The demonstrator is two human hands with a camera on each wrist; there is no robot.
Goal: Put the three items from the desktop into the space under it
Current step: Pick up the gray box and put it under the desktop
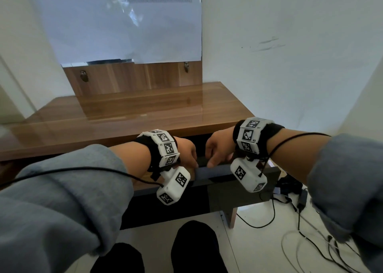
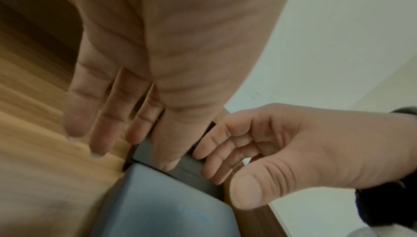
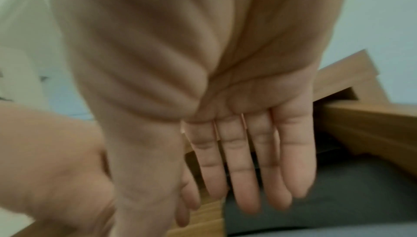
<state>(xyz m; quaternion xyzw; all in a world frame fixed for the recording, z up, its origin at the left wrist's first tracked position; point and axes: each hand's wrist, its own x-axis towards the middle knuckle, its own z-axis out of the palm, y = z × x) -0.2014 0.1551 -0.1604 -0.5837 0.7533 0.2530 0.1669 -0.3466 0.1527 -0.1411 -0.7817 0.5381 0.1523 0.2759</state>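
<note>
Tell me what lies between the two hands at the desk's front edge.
A short stretch of the dark grey panel lies between the left hand and the right hand; the head view shows it.

Pale walls (image 1: 290,34), glossy wooden worktop (image 1: 124,115), mirror panel (image 1: 124,24) behind it, light tiled floor (image 1: 259,252), tangled cables (image 1: 306,237) at right

left hand (image 1: 186,153), right hand (image 1: 218,148), fingers seemingly extended

Right hand (image 3: 225,116), straight fingers (image 3: 241,169) over dark panel (image 3: 338,196)
</note>
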